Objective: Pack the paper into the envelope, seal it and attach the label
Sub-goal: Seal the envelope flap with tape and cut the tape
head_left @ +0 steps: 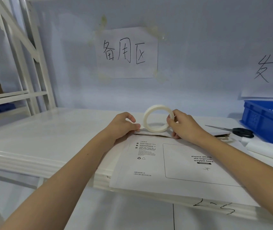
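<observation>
Envelope: one white envelope is lying flat on the white table, its near edge hanging over the table's front; a printed frame reading "Please attach sto express waybill here" is facing up.
Left hand: the left hand is pressing down at the envelope's far edge, its grip narrow, thumb and curled fingers nipping something I cannot make out, perhaps a tape end.
Right hand: the right hand is holding one roll of white tape upright on the flap, thumb and fingers gripping its right rim.
Scissors: one black-handled pair is lying just right of the right hand.
Crate: one blue crate is standing at the right edge, cut off by the frame.
Wall: two handwritten sheets are hanging there, one whole, one cut off.
Paper, label: hidden or not discernible.
</observation>
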Demonstrator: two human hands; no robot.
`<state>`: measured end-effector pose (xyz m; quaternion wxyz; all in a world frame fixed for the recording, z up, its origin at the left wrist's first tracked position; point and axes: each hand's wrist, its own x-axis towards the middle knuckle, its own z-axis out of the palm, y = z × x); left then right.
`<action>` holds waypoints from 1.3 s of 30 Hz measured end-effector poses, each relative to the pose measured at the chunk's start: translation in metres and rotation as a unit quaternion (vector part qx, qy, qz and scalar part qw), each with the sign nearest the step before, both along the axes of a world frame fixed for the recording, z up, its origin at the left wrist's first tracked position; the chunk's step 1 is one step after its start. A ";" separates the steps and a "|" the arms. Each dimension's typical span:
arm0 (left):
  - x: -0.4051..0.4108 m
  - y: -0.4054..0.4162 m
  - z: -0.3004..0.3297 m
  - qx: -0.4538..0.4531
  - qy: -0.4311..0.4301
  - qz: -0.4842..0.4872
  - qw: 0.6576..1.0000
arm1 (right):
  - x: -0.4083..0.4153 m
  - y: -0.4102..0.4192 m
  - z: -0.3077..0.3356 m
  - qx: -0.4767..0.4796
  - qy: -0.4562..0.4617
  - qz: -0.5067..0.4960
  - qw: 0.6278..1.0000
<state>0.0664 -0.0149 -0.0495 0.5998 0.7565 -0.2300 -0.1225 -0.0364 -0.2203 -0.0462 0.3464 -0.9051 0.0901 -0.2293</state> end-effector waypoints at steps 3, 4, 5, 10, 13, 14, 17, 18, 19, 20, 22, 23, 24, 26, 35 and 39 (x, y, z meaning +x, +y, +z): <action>0.003 0.004 0.002 0.021 -0.017 -0.005 1.000 | -0.001 -0.001 0.001 -0.003 0.008 0.002 1.000; 0.003 0.005 0.003 0.036 -0.028 -0.005 0.999 | -0.001 -0.001 0.001 0.002 0.009 0.006 1.000; 0.004 0.007 0.004 0.057 -0.043 -0.005 0.997 | -0.002 -0.001 0.002 0.005 0.010 0.009 1.000; 0.006 0.008 0.006 0.125 -0.096 0.003 0.987 | -0.007 -0.002 0.006 0.004 0.010 0.033 0.999; 0.007 0.010 0.005 0.145 -0.104 -0.006 0.984 | -0.011 -0.003 0.010 0.000 0.007 0.039 0.999; 0.008 0.010 0.005 0.151 -0.108 -0.009 0.983 | -0.012 -0.004 0.011 -0.003 0.008 0.037 0.999; 0.009 0.010 0.002 0.165 -0.121 -0.003 0.979 | -0.014 -0.006 0.012 0.001 0.015 0.043 0.999; 0.009 0.010 0.001 0.167 -0.124 0.003 0.978 | -0.015 -0.006 0.012 0.003 0.016 0.050 0.999; 0.009 0.010 0.001 0.169 -0.129 0.008 0.977 | -0.015 -0.007 0.012 0.003 0.018 0.058 0.998; 0.009 0.010 0.000 0.172 -0.133 0.010 0.976 | -0.014 -0.008 0.012 0.004 0.022 0.067 0.998; 0.008 0.009 0.000 0.175 -0.135 0.010 0.975 | -0.013 -0.009 0.011 0.020 0.029 0.085 0.996; 0.008 0.009 0.000 0.176 -0.133 0.011 0.975 | -0.013 -0.009 0.010 0.039 0.034 0.094 0.994; 0.008 0.009 0.000 0.180 -0.132 0.012 0.975 | -0.013 -0.010 0.009 0.061 0.042 0.103 0.992; 0.008 0.009 -0.001 0.182 -0.126 0.015 0.975 | -0.013 -0.011 0.007 0.102 0.065 0.116 0.986; 0.008 0.010 -0.001 0.159 -0.094 -0.001 0.983 | -0.013 -0.012 0.011 0.149 0.102 0.095 0.979; 0.009 0.009 -0.001 0.171 -0.104 -0.007 0.980 | -0.013 -0.008 0.011 0.138 0.069 0.083 0.985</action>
